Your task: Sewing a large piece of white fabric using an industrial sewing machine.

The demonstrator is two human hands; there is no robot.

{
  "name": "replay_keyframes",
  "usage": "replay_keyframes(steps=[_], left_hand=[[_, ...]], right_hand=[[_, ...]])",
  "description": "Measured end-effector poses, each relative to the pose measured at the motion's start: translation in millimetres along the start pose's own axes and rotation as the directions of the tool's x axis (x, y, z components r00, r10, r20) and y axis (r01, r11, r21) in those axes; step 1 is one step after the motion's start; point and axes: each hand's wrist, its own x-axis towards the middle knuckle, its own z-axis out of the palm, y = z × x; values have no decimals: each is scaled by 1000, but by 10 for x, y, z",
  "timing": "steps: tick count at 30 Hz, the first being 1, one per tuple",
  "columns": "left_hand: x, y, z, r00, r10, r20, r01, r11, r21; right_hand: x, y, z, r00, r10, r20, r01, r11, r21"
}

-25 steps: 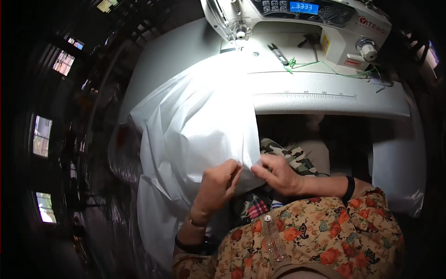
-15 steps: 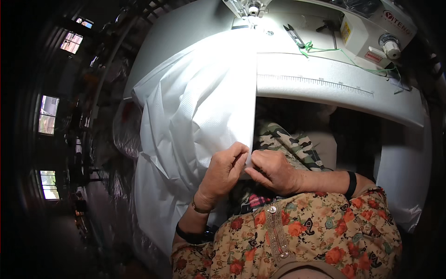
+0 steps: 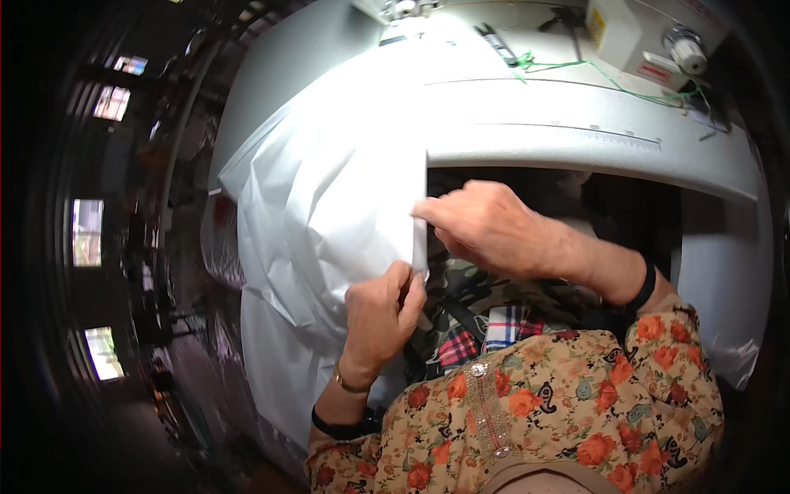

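Creased white cloth [image 3: 321,206], faintly glossy, drapes off the surface [image 3: 527,111]. Left hand [image 3: 378,317] pinches its folded right edge; right hand [image 3: 494,226] touches that edge higher, whether gripping I cannot tell.

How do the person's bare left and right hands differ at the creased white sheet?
The bare left hand is lower in the picture; the bare right hand is higher. The left hand seems to pinch the creased white sheet; the right hand extends fingers to its edge, grip unclear. A thin gold-coloured band circles the left hand's wrist; the right hand's shows none. Both have a dark armband.
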Motion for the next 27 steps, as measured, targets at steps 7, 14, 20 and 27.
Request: replay_keyframes(steps=[7,14,20,27], left_hand=[[361,143,-359,892,278,357,-351,923,159],[1672,126,-360,949,301,89,-314,913,259],[2280,-57,18,943,323,-82,-253,855,453],[2466,-211,5,999,-36,-1,36,999,-30]], right_hand=[[204,310,-12,978,-57,203,106,965,-241],[117,184,40,995,-98,18,99,963,-251],[247,146,80,990,-125,69,139,953,-269],[395,404,-145,967,-186,173,195,980,-33]])
